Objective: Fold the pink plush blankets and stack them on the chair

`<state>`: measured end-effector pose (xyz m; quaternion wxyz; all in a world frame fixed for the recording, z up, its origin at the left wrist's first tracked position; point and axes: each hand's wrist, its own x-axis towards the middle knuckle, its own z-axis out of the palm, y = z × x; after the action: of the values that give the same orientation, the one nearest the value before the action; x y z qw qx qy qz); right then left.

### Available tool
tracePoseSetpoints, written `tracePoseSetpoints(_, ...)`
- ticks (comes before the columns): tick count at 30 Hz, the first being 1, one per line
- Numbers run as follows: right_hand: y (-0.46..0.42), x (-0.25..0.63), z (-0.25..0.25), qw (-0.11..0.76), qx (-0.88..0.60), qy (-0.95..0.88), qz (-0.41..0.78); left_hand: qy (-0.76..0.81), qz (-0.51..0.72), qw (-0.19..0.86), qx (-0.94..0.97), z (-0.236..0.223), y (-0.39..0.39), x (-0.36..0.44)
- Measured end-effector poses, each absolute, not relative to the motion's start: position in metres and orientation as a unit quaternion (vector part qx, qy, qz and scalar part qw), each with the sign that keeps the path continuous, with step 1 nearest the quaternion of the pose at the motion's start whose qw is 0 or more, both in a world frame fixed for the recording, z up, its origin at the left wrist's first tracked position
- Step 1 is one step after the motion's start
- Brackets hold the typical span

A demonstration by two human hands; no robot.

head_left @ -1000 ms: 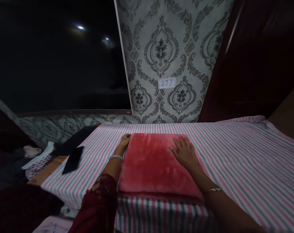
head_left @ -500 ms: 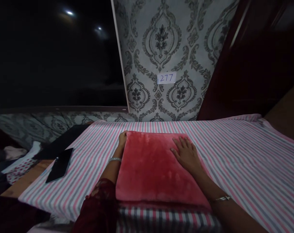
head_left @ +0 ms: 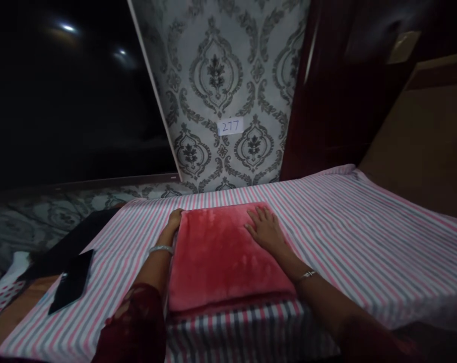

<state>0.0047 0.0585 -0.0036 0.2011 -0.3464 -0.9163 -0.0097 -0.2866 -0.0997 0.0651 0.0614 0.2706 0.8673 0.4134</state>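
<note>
A folded red plush blanket (head_left: 228, 257) lies flat as a neat, roughly square stack near the front edge of a striped cloth. My left hand (head_left: 175, 219) is at its far left corner, fingers closed on the edge and partly hidden by it. On the far right part of the blanket, my right hand (head_left: 267, 229) rests palm down with its fingers spread. The blanket's near edge shows a darker fold line.
A pink, grey and white striped cloth (head_left: 326, 227) covers the table. To the left lies a dark phone or tablet (head_left: 72, 282). Behind are a large black screen (head_left: 69, 101), a patterned wall with a paper label (head_left: 230, 126) reading 277, and a dark red door or cabinet (head_left: 334, 101).
My view has turned to the right, so the scene sits further left and slightly tilted. Both hands keep about the same places on the blanket.
</note>
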Motion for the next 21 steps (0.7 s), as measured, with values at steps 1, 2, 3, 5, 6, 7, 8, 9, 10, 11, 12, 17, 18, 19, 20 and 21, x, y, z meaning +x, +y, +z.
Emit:
tracePoseSetpoints(1,0.058,0.005,-0.001,0.202,-0.346,-0.916,-0.005,0.883,0.38,0.05,0.272,0.073,-0.098,-0.284)
tracePoseSetpoints(2,0.057,0.005,0.0,0.204,-0.346,-0.916,0.001,0.896,0.345,0.038,0.276,0.082,-0.096,-0.281)
tracePoseSetpoints(3,0.057,0.006,0.002,0.207,-0.346,-0.915,0.007,0.906,0.314,0.026,0.284,0.091,-0.093,-0.276)
tracePoseSetpoints(5,0.055,0.006,0.003,0.215,-0.343,-0.914,0.022,0.913,0.26,0.005,0.315,0.107,-0.085,-0.261)
tracePoseSetpoints(6,0.054,0.005,0.003,0.221,-0.34,-0.914,0.031,0.911,0.237,-0.003,0.336,0.113,-0.079,-0.249)
tracePoseSetpoints(7,0.054,0.004,0.002,0.227,-0.338,-0.912,0.04,0.907,0.219,-0.011,0.359,0.117,-0.072,-0.236)
tracePoseSetpoints(8,0.055,0.003,0.002,0.235,-0.336,-0.91,0.052,0.901,0.206,-0.017,0.381,0.117,-0.065,-0.22)
tracePoseSetpoints(9,0.058,0.002,0.002,0.246,-0.332,-0.908,0.067,0.894,0.192,-0.024,0.405,0.113,-0.058,-0.203)
tracePoseSetpoints(10,0.062,0.0,0.002,0.259,-0.325,-0.905,0.09,0.886,0.18,-0.028,0.426,0.106,-0.052,-0.185)
tracePoseSetpoints(11,0.069,0.0,0.003,0.278,-0.319,-0.897,0.129,0.879,0.167,-0.032,0.446,0.096,-0.046,-0.168)
tracePoseSetpoints(12,0.077,0.0,0.004,0.301,-0.313,-0.884,0.176,0.874,0.125,-0.039,0.468,0.084,-0.042,-0.153)
tracePoseSetpoints(17,0.141,0.025,0.001,0.38,-0.351,-0.792,0.325,0.858,0.058,-0.113,0.497,0.028,-0.039,-0.121)
tracePoseSetpoints(18,0.153,0.031,-0.002,0.382,-0.365,-0.783,0.329,0.858,0.058,-0.121,0.496,0.023,-0.04,-0.121)
tracePoseSetpoints(19,0.164,0.037,-0.007,0.384,-0.375,-0.773,0.338,0.857,0.058,-0.123,0.497,0.021,-0.04,-0.123)
tracePoseSetpoints(20,0.173,0.041,-0.012,0.386,-0.382,-0.764,0.349,0.857,0.058,-0.125,0.497,0.021,-0.04,-0.126)
tracePoseSetpoints(21,0.18,0.043,-0.017,0.388,-0.384,-0.756,0.361,0.856,0.058,-0.128,0.498,0.021,-0.04,-0.128)
